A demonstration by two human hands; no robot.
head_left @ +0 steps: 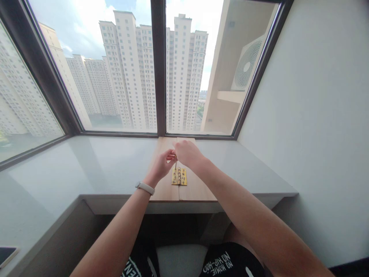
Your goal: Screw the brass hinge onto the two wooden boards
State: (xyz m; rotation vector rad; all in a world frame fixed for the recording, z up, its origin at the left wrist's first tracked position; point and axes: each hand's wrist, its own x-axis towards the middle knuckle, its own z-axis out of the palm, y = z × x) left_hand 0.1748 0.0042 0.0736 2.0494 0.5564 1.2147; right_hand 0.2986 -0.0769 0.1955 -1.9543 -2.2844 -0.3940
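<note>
A brass-coloured hinge [179, 176] lies across the seam of two pale wooden boards [164, 192], with several screws standing in its holes. Just beyond it, a thin screwdriver shaft [175, 164] points down toward the hinge's left leaf. My right hand [188, 153] is closed in a fist over the top of this tool, hiding most of its handle. With bent fingers pinched together, my left hand [166, 162] grips it from the left side, below the right fist. Whether the tip touches a screw is too small to tell.
The boards lie on a white windowsill ledge [115, 165] whose front edge is near my knees. A dark window frame [162, 77] rises behind, and a white wall [311, 96] stands at the right. A dark flat device [7, 256] shows at the lower left.
</note>
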